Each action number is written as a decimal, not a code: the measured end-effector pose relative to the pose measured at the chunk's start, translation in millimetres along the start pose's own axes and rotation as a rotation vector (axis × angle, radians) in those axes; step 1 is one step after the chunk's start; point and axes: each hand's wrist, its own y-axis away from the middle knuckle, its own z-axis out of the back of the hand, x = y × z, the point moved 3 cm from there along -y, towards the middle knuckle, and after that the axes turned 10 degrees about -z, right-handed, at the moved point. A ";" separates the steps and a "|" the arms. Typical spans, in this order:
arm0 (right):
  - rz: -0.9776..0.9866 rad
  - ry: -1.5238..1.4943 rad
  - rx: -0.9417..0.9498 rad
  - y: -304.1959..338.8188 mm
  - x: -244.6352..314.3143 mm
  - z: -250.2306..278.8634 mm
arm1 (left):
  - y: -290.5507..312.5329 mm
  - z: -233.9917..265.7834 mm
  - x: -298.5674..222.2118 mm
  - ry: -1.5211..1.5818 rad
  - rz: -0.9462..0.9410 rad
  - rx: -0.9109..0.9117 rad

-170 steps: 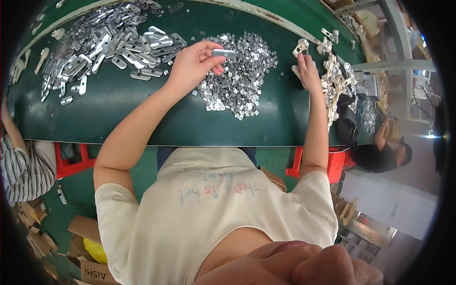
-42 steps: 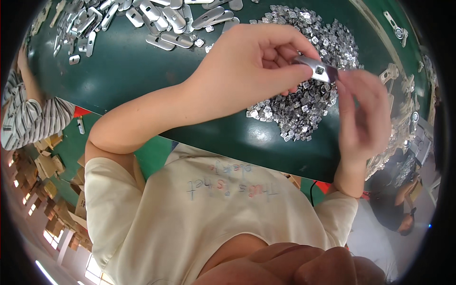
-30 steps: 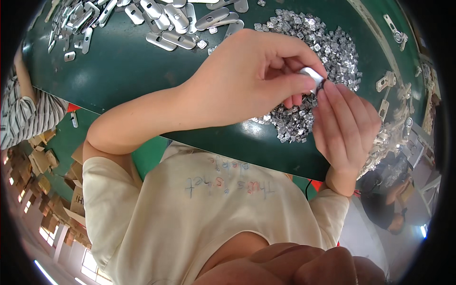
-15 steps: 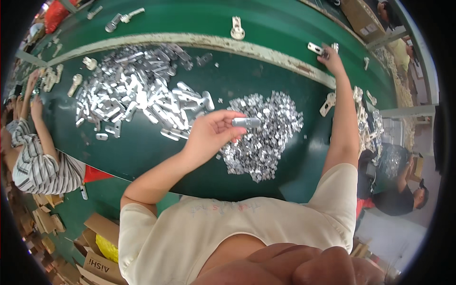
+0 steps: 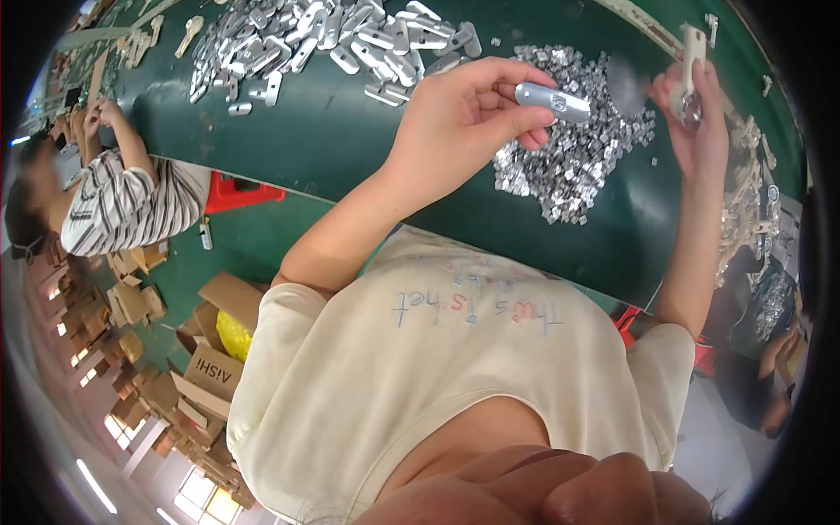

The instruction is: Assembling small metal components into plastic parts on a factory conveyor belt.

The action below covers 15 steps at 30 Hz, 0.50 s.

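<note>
Blur softens the right hand [image 5: 703,127] and its cream part [image 5: 694,52] (lower end indistinct), while the upper edge crops the heap of silver plates [image 5: 331,28].

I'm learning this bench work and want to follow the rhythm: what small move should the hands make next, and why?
I'd probably bring the right hand inward, toward the left hand: it holds a cream part off to the side, while the left pinches a silver plate, so the two pieces are apart.
</note>
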 end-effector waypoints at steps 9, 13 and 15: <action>0.093 0.560 0.025 90.6 2.4 -76.9 | 21.6 -16.6 -2.1 -0.023 0.025 0.047; 0.606 1.099 -0.022 88.9 19.8 -99.1 | 12.9 -16.5 -1.5 -0.063 0.023 0.086; 0.616 1.116 -0.009 81.1 19.6 -100.4 | 6.9 -14.8 -0.8 -0.072 0.008 0.092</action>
